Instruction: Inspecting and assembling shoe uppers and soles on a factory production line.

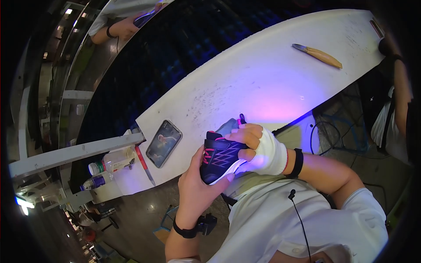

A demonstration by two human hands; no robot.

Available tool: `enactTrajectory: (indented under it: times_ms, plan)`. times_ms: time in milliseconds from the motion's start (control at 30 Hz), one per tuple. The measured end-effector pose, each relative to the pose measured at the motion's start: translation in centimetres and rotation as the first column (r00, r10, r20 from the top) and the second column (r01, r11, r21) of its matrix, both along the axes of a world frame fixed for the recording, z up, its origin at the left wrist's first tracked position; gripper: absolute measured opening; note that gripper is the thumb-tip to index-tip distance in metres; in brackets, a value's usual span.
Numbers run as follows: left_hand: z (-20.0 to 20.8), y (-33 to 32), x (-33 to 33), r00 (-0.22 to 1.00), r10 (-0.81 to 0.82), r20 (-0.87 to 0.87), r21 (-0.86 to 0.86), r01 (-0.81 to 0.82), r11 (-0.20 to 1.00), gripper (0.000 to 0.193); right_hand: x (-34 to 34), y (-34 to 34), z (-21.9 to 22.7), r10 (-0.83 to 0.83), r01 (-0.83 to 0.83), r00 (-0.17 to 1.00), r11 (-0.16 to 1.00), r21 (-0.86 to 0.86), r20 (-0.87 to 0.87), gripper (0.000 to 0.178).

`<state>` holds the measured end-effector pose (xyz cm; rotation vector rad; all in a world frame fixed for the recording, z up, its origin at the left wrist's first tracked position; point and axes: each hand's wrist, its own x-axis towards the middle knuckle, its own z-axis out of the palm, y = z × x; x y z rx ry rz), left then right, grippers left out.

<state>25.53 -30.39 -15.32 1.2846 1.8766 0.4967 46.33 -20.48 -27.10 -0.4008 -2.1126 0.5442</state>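
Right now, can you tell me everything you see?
Shoe: 1, black and pink, held centre
Table: 1, white, in front
Phone: 1, dark, table's left part
Knife: 1, tan-handled, table's far right
Bottles: 2, clear, table's left end
Slim tool: 1, red and grey, near bottles
Metal bar: 1, grey, left
Co-workers' arms: 2, dark-banded, upper left, right edge
Background clutter: too dim to count
Shirt: 1, white, person's body
Small corded piece: 1, black, over shirt
Wristbands: 2, black, both wrists
Left hand: 1, bare, shoe's toe
Right hand: 1, white-gloved, fingers bare, shoe's side
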Motion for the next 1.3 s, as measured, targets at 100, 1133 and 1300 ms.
enactTrajectory:
  times_ms: [100,1133,1300]
  plan:
    - [-0.1,0.3,0.8,0.993,0.003,-0.115,-0.006,-0.004,1.0,0.098,-0.4,-0.7,-1.3,-0.04,0.04,0.999,0.999,-0.021,-0.019,0.036]
    - [-6.8,4.2,10.5,0.926,-0.28,0.255,0.79,-0.033,0.612,0.044,9.3,1.8,11.5,0.009,0.017,0.998,0.887,-0.462,0.055,0.066]
    - [-6.8,5.7,10.6,0.905,-0.333,0.266,0.758,0.017,0.652,0.043,10.4,2.1,9.8,0.02,-0.053,0.997,0.892,-0.448,-0.078,0.051]
